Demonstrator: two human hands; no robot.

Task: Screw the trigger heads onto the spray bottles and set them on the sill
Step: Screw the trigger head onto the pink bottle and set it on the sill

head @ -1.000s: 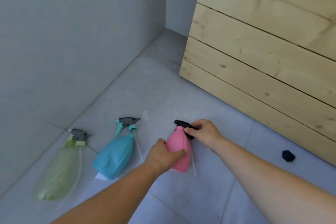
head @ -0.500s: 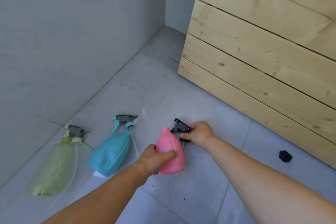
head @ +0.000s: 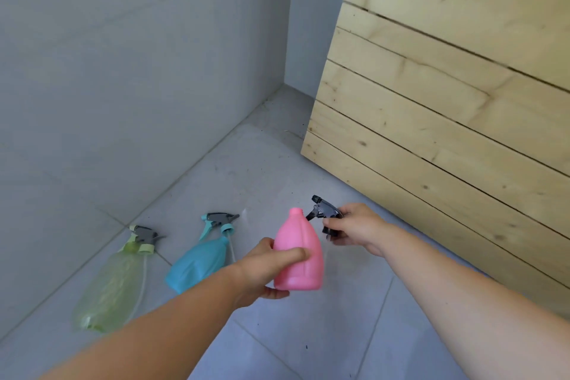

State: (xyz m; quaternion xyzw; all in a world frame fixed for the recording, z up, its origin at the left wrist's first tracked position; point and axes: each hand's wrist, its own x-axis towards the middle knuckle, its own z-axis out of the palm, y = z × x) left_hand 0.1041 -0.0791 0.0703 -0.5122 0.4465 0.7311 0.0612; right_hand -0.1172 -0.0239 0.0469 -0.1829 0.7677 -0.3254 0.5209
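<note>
My left hand point(head: 267, 268) grips a pink spray bottle point(head: 298, 253) around its body and holds it upright above the floor, its neck bare. Just to its right, my right hand point(head: 354, 227) holds a black trigger head point(head: 324, 211), apart from the bottle's neck. A blue bottle point(head: 197, 262) lies on the floor tiles with a teal and grey trigger head point(head: 217, 220) at its neck. Left of it lies a pale green bottle point(head: 111, 287) with its green and grey trigger head point(head: 143, 236) at the neck. Whether those two heads are screwed on I cannot tell.
A grey wall point(head: 123, 71) rises at the left and meets the grey tiled floor point(head: 308, 333). A crate wall of pale wooden planks point(head: 447, 117) stands close on the right.
Both hands have lifted: the pink bottle went from lying on the floor to upright in my left hand, and the black trigger head has come away from its neck in my right hand.
</note>
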